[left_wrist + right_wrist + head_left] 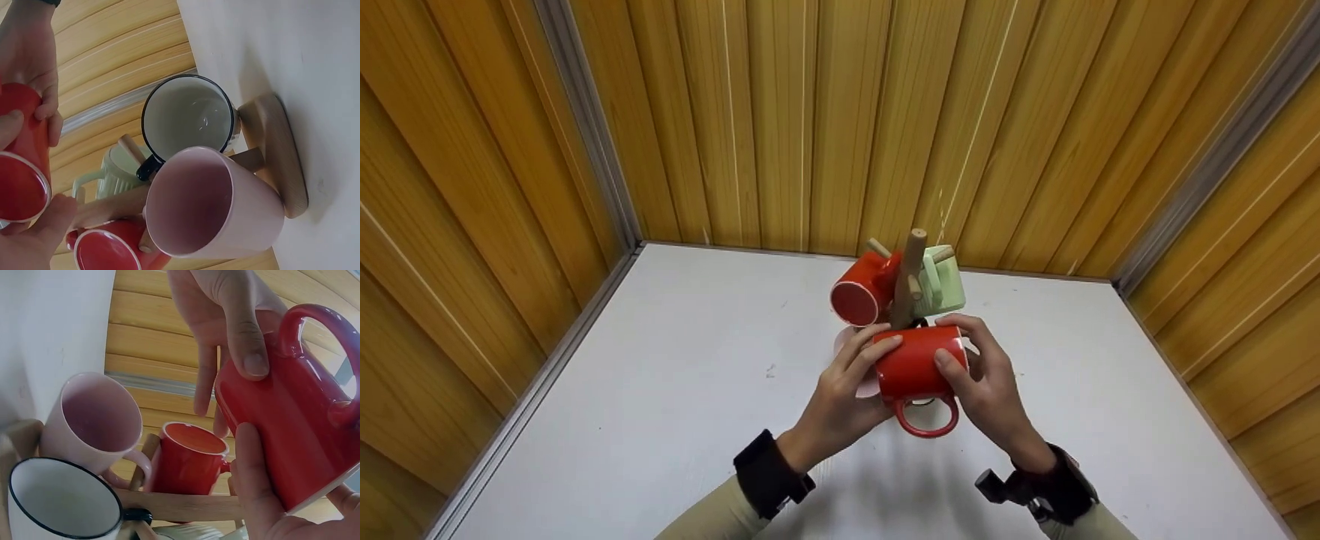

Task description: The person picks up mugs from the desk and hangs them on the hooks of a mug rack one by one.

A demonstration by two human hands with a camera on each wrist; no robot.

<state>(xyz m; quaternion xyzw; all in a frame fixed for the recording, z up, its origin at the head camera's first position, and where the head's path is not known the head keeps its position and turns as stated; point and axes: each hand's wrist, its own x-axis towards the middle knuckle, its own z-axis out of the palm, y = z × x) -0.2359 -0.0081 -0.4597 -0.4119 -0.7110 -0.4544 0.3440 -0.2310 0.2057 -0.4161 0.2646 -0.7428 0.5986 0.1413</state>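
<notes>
Both hands hold a red mug (919, 364) sideways in front of a wooden mug tree (913, 259), its handle turned down toward the person in the head view. The left hand (847, 394) supports one end, thumb lying on the mug's side in the right wrist view. At the other end the right hand (991, 386) grips it with the thumb across the side. Beside the post hang a second red mug (856, 296) and a light green mug (950, 289). Lower down are a pink mug (247, 208) and a white mug with a dark rim (191, 118).
The tree's wooden base (275, 152) stands on a white table (720, 352). Wood-look panels (840, 127) wall in the back and both sides, with grey metal strips (600, 150) at the corners.
</notes>
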